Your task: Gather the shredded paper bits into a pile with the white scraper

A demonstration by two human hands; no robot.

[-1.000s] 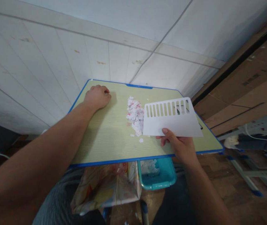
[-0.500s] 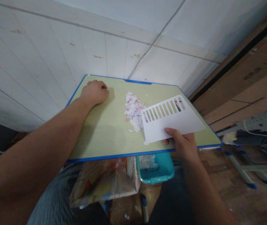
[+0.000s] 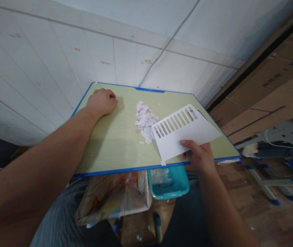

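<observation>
At the right of centre in the frame, the right hand (image 3: pixel 199 156) is closed on one white slotted card (image 3: pixel 186 133), thumb on top and fingers beneath, at its lower edge. At the left of centre, the left hand (image 3: pixel 102 102) is loosely curled on the table (image 3: pixel 118 147); whether it holds anything cannot be told. One pile of torn paper scraps (image 3: pixel 146 120) lies mid-frame, just beside or partly under the card's left end; which, cannot be told. One loose scrap (image 3: pixel 163 163) sits at the card's lower left corner, by the table's blue front edge. One teal basket (image 3: pixel 168 196) shows below that edge, at lower centre. Table surface stretches between left hand and pile, continuing toward the front edge; the back edge runs along the white wall (image 3: pixel 126 61).
</observation>
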